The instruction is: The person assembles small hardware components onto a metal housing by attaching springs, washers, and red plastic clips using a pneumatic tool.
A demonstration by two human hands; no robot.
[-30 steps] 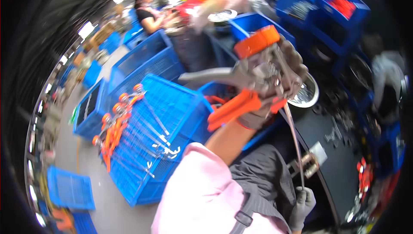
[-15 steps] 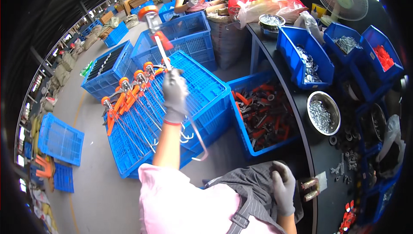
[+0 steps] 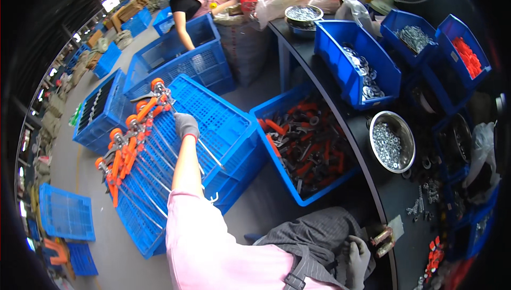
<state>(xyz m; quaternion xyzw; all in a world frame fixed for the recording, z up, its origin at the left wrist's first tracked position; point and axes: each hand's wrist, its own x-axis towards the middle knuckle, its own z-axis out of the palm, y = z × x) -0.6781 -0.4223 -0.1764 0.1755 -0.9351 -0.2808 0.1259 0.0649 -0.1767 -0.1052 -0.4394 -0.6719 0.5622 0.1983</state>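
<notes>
My left hand (image 3: 186, 126), in a grey glove, is closed round the shaft of an orange-handled tool with a long metal rod (image 3: 211, 155). Its head lies at the far end of a row of similar orange-handled tools (image 3: 125, 151). Their rods slant toward me across an upturned blue plastic crate (image 3: 213, 106). My right hand (image 3: 357, 258), also gloved, rests by my lap near the bench edge. Its fingers are loosely bent and apart, with nothing seen in them.
A blue bin (image 3: 306, 202) of orange-handled parts stands between crate and bench (image 3: 367, 183). On the bench are a steel bowl (image 3: 413, 154) of small metal parts and blue parts bins (image 3: 354, 101). Beyond, a co-worker (image 3: 186, 10) reaches into a blue crate (image 3: 221, 50).
My left hand has lowered the raised tool onto the crate, beside the others. The view has shifted. The co-worker now leans forward with an arm in a crate.
</notes>
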